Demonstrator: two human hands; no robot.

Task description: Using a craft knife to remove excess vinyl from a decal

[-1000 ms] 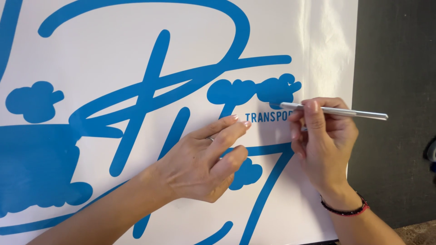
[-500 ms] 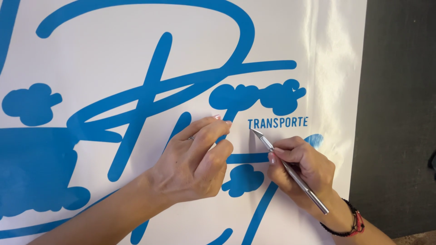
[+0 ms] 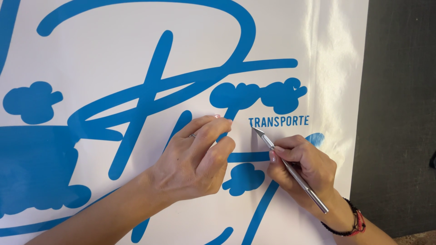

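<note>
Head view looks down on a glossy white sheet covered with large blue cut shapes, which fills the picture from the 9 o'clock edge to about 2 o'clock. At 9 o'clock on the sheet sits a blue cloud shape, with a broad blue block below it toward 8 o'clock. Sweeping blue script strokes cross the middle, running from 7 o'clock up to 12 o'clock.

Just below centre, the left hand rests on the sheet with its fingers curled loosely and bunched together, the fingertips pressed against the surface at the hand's 1 o'clock; it holds nothing that can be seen. A thin ring shows on one finger.

Near the left hand, at its 3 o'clock, the right hand is closed in a pen grip around a slim silver craft knife. The knife slants from its handle end at 5 o'clock to its blade tip at 11 o'clock, and the tip meets the sheet just beneath the first letter of a small row of blue lettering. A second blue cloud shape lies above that lettering, and a smaller one lies between the two hands. A dark beaded bracelet with a red band circles the right wrist at 5 o'clock.

At 3 o'clock, beyond the sheet's edge, is a dark grey surface.
</note>
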